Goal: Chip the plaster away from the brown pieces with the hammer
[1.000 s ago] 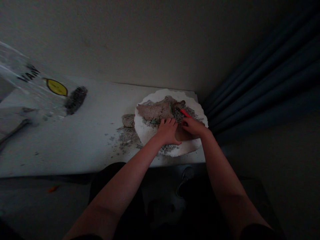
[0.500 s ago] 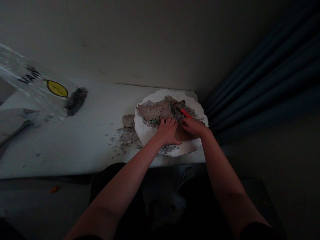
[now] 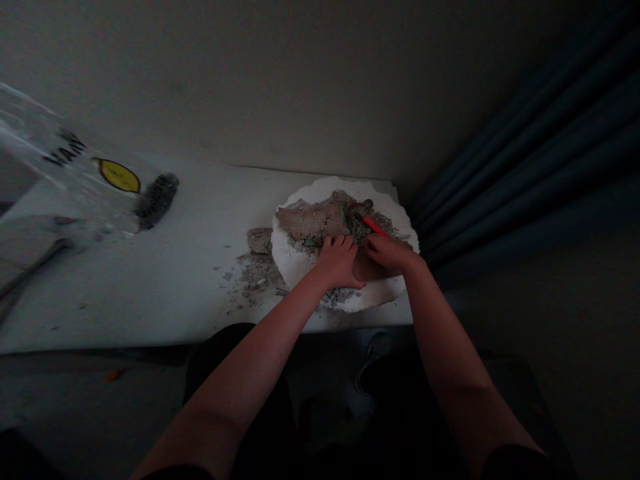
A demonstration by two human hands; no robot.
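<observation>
My left hand (image 3: pixel 337 263) lies on a rough white slab (image 3: pixel 295 267) covered with grey fragments, its fingers spread against the near edge of a brown textured chunk (image 3: pixel 313 221). To its right, my right hand (image 3: pixel 389 252) is closed. What its fingers grip, if anything, is hidden. A red stick-like object (image 3: pixel 375 225) with a dark end shows just behind the right knuckles; I cannot tell whether the hand touches it. Between the hands lies a flat brown piece (image 3: pixel 367 269), partly covered. Grey rubble (image 3: pixel 343 297) sits at the slab's near edge.
A smaller brown chunk (image 3: pixel 259 240) and crumbs (image 3: pixel 257 273) lie left of the slab on the white table (image 3: pixel 175 287). Farther left are a clear plastic bag (image 3: pixel 85 180) with a yellow print and a dark rod-like tool (image 3: pixel 37 267). Dark curtains (image 3: pixel 525 147) hang at right.
The whole view has shifted slightly, so everything sits a little more to the right. Both hands keep nearly the same place and pose on the slab.
</observation>
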